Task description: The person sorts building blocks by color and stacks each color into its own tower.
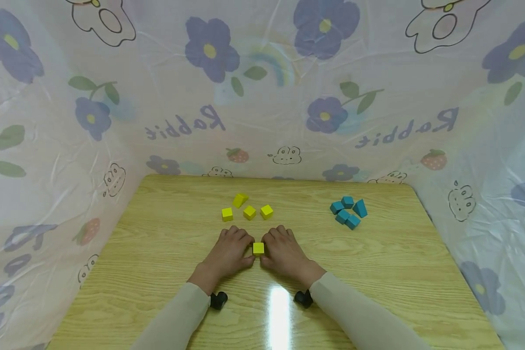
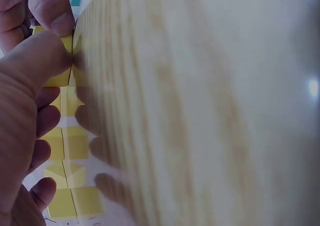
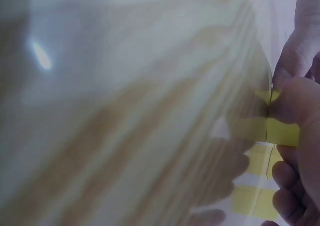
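Note:
A yellow cube (image 1: 258,249) sits on the wooden table between my two hands. My left hand (image 1: 231,250) grips its left side with curled fingers and the thumb near the front. From the right, my right hand (image 1: 283,251) holds the opposite side in the same way. In the left wrist view, both thumbs press the near face of the cube (image 2: 59,80); the right wrist view shows the cube (image 3: 284,131) partly hidden behind the right thumb. Beyond the hands lie more yellow cubes (image 1: 249,212) and a yellow wedge-shaped block (image 1: 240,200).
Blue blocks (image 1: 343,216), several in a loose cluster with a blue triangular block (image 1: 359,208), lie at the back right of the table (image 1: 166,233). A patterned cloth (image 1: 262,112) hangs around the back and sides. Light glares on the tabletop between the forearms.

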`<control>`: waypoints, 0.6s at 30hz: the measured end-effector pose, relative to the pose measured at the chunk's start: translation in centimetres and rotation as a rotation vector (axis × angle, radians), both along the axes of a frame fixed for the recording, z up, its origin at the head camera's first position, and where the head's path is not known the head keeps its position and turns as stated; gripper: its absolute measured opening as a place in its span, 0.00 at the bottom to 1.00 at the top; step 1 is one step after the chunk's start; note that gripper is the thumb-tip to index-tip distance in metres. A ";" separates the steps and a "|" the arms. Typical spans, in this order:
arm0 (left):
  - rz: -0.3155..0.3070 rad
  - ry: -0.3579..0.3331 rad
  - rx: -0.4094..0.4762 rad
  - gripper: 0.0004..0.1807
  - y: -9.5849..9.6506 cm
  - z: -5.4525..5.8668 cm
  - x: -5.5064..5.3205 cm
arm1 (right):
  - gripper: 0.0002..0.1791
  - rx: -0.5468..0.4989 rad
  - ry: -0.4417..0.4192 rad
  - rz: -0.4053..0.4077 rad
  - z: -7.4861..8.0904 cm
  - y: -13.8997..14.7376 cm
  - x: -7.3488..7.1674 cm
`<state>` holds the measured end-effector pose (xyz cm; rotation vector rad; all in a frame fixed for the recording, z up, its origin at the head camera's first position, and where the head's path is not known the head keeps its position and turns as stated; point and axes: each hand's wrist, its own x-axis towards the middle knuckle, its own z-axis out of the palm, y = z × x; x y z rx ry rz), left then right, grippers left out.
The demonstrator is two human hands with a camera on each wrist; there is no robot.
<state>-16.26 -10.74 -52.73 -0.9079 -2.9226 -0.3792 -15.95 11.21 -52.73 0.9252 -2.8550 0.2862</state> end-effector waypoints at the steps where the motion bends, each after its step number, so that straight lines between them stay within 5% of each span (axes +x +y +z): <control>1: -0.001 0.004 -0.002 0.19 0.0 0.0 0.0 | 0.18 0.001 -0.003 0.000 0.0 0.0 0.0; 18: 0.003 -0.024 0.000 0.20 0.2 0.3 0.2 | 0.18 0.000 -0.009 0.002 0.1 -0.1 0.0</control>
